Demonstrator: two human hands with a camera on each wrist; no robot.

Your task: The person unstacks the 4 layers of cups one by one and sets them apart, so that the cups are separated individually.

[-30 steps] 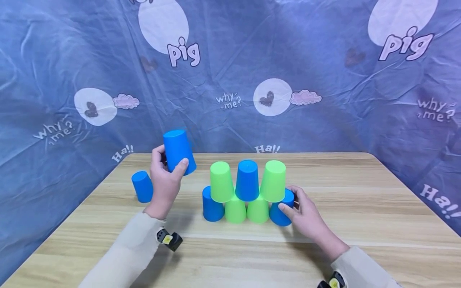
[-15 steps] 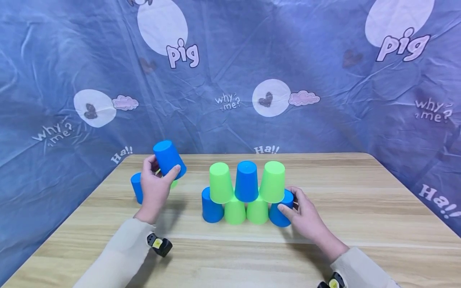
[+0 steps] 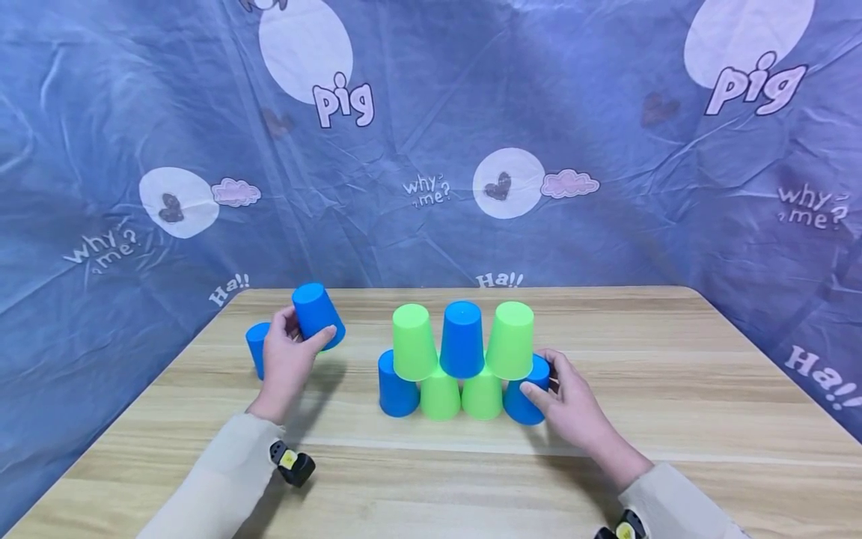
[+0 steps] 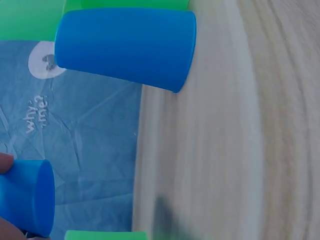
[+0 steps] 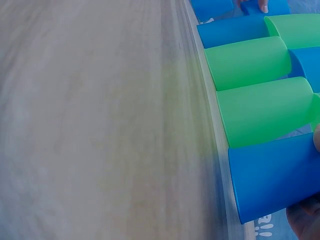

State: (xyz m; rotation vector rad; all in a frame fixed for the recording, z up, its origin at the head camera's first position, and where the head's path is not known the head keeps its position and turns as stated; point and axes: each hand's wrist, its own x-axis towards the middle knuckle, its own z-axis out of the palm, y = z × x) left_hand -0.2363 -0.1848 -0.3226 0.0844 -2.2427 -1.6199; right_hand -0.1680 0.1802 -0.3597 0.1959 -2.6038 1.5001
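Observation:
My left hand point(image 3: 289, 359) grips an upside-down blue cup point(image 3: 316, 314) over the table's left part, leaning a little; the left wrist view also catches this held cup point(image 4: 25, 197). A sliver of a green cup point(image 4: 105, 235) shows near it, mostly hidden in the head view. Behind that hand another blue cup point(image 3: 257, 348) stands inverted. My right hand point(image 3: 572, 400) holds the blue cup point(image 3: 521, 400) at the right end of a two-level stack. The lower row has blue and green cups point(image 3: 441, 397); on top sit a green point(image 3: 413, 340), a blue point(image 3: 462, 338) and a green cup point(image 3: 511, 340).
The wooden table point(image 3: 431, 479) reaches back to a blue printed cloth point(image 3: 431, 97) hanging behind it. Each sleeve carries a small black wrist camera point(image 3: 294, 466). The stack stands mid-table between the hands.
My left hand has lowered the blue cup, moving it somewhat left and toward the table. A green cup's edge has come into sight beneath it. The right hand and the stack look unmoved.

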